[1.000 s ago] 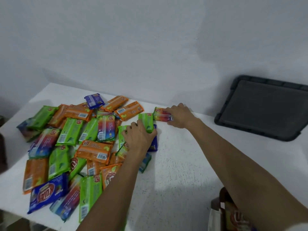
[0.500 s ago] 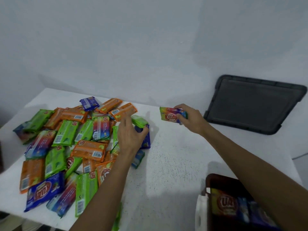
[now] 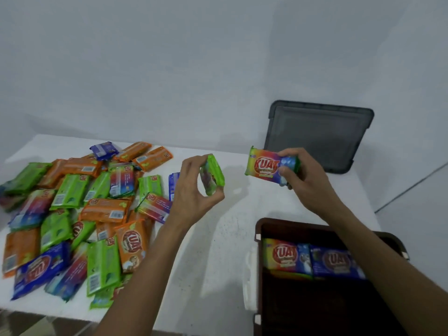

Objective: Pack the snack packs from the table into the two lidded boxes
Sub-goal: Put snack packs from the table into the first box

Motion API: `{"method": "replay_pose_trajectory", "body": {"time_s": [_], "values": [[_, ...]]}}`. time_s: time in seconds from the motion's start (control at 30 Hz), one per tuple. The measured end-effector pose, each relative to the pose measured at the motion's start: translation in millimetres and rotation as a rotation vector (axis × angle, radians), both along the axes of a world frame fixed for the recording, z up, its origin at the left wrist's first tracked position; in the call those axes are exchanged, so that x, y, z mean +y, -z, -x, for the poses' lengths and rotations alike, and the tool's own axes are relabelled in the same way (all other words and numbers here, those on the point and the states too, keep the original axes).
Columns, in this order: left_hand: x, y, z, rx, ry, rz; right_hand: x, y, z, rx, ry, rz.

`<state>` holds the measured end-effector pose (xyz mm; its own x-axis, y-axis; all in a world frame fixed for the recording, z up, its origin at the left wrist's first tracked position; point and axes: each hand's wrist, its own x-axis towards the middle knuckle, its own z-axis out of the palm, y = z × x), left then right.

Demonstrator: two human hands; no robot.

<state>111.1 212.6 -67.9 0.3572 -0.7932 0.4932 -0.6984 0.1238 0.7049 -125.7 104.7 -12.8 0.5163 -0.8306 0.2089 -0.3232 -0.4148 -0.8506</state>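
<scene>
Left grip pinching a green pack between thumb and fingers, clear above the bench, pack seen edge-on, long axis running roughly away from the person and tilted. Right grip curled round the right end of a rainbow pack, printed face toward the camera, long axis left to right, free end pointing at the left grip. At the bench's near right edge, an open brown box. Behind it, a dark grey lid leaning on the wall. On the bench's left half, a heap of packs in orange, green, blue and rainbow, lying flat at mixed angles. Inside the box, a second rainbow pack and a blue pack side by side, long axes left to right.
</scene>
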Motion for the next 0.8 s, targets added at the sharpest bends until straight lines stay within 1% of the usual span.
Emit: {"method": "replay_pose_trajectory", "body": {"time_s": [0.07, 0.2, 0.3, 0.4, 0.5, 0.67, 0.77, 0.8], "values": [[6.5, -11.7, 17.1, 0.003, 0.109, -0.032, 15.4, -3.3, 21.2, -0.002, 0.048, -0.011], [17.8, -22.1, 46.9, 0.006, 0.344, -0.16, 45.9, -10.1, 60.1, -0.043, 0.077, -0.057], [21.6, -17.0, 64.5, 0.0, 0.447, -0.258, 65.7, -10.8, 87.0, -0.046, 0.083, -0.132], [23.7, -7.9, 77.1, 0.045, 0.473, -0.312, 79.2, -2.8, 109.4, -0.048, 0.058, -0.299], [26.2, -2.9, 81.7, 0.101, 0.464, -0.321, 85.7, 6.7, 124.6, -0.034, 0.023, -0.436], [28.7, -2.6, 85.8, 0.154, 0.433, -0.324, 90.0, 29.2, 125.6, 0.02, -0.026, -0.555], [28.9, -2.9, 86.9, 0.16, 0.42, -0.331, 94.4, 43.1, 115.0, 0.111, -0.038, -0.562], [29.0, -3.0, 87.1, 0.166, 0.419, -0.336, 95.4, 46.8, 112.1, 0.145, -0.035, -0.534]]}}
